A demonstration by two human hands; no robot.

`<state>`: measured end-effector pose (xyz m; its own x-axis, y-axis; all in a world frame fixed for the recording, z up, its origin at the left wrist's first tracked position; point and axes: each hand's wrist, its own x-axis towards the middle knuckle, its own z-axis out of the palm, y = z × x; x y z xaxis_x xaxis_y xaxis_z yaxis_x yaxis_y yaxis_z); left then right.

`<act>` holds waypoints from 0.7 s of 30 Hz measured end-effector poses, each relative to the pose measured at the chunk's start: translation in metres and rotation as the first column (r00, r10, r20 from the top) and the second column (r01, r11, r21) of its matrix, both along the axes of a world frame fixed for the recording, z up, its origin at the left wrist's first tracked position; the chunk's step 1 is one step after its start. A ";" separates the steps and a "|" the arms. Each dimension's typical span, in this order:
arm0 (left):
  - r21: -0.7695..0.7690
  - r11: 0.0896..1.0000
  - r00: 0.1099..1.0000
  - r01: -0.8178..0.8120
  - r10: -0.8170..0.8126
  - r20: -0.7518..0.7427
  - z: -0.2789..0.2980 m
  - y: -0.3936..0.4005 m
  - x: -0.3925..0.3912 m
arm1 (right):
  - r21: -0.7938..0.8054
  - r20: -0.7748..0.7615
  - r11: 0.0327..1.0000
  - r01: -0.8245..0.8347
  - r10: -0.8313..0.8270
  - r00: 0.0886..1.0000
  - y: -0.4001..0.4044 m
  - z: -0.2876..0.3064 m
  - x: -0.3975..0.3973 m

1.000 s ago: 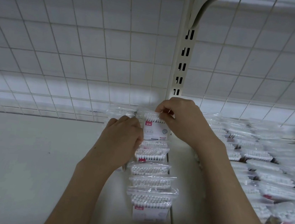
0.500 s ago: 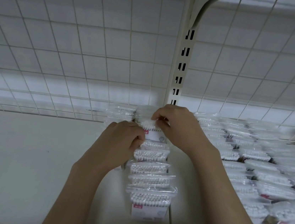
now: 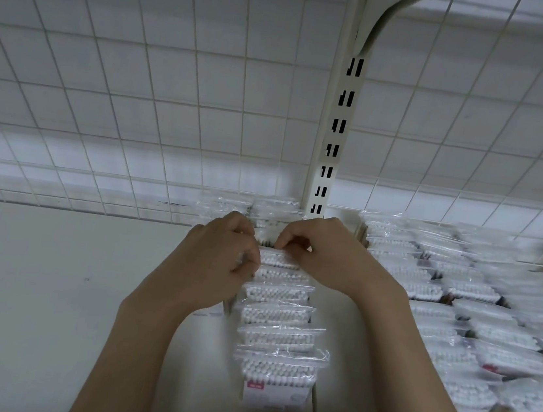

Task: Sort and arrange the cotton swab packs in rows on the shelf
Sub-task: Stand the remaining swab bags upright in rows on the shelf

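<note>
- Left hand (image 3: pixel 219 261) curled, fingertips pinching the left end of a cotton swab pack (image 3: pixel 279 258) near the back edge of the shelf (image 3: pixel 46 298).
- Right hand (image 3: pixel 329 254) curled likewise, thumb and forefinger nipping the same pack's top seam at its right end.
- Pinched pack upright, rearmost visible one in the middle row (image 3: pixel 278 316), which runs from the hands toward the front edge of the shelf.
- Front pack (image 3: pixel 277 381) of that row upright, white label with a small red mark facing forward.
- More packs behind the hands, against the wire grid back panel (image 3: pixel 141 87).
- Slotted upright post (image 3: pixel 332 127) rising just behind the right hand.
- Right-hand rows (image 3: pixel 455 314) of packs filling the right part of the shelf, back edge to front, apart from the middle row.
</note>
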<state>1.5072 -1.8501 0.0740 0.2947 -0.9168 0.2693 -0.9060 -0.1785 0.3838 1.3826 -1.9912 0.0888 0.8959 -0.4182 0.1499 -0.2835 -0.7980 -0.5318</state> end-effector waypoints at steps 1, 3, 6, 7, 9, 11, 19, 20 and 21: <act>0.001 1.000 1.000 0.002 -0.002 -0.010 0.001 0.000 0.000 | 0.005 0.002 1.000 0.003 -0.003 1.000 -0.001 0.001 0.000; 0.019 1.000 1.000 0.016 -0.015 -0.020 0.002 -0.002 0.000 | -0.023 0.002 0.999 0.030 -0.030 1.000 -0.005 0.002 0.001; 0.031 0.999 0.999 0.028 -0.027 -0.036 0.002 -0.002 0.000 | -0.130 0.026 0.985 0.114 -0.111 0.993 -0.011 0.002 0.007; 0.028 0.999 0.999 0.026 -0.025 -0.033 0.002 -0.002 0.000 | -0.186 0.020 0.973 0.135 -0.134 0.991 -0.013 0.002 0.010; 0.017 1.000 0.999 0.024 -0.023 -0.032 0.001 -0.001 0.000 | -0.268 -0.017 0.952 0.148 -0.158 0.987 -0.016 0.002 0.016; 0.005 1.000 0.999 0.024 -0.024 -0.036 0.001 0.001 0.000 | -0.261 -0.059 0.956 0.137 -0.157 0.986 -0.017 0.003 0.023; -0.054 0.999 0.996 0.000 -0.004 -0.089 -0.005 0.001 -0.002 | -0.258 -0.108 0.961 0.099 -0.130 0.986 -0.015 0.000 0.034; -0.062 0.998 0.996 -0.003 -0.003 -0.093 -0.006 0.001 -0.002 | -0.279 -0.080 0.954 0.109 -0.136 0.987 -0.015 0.001 0.033; -0.068 0.998 0.996 -0.004 -0.002 -0.094 -0.007 0.001 -0.002 | -0.305 -0.049 0.944 0.128 -0.150 0.987 -0.015 0.003 0.031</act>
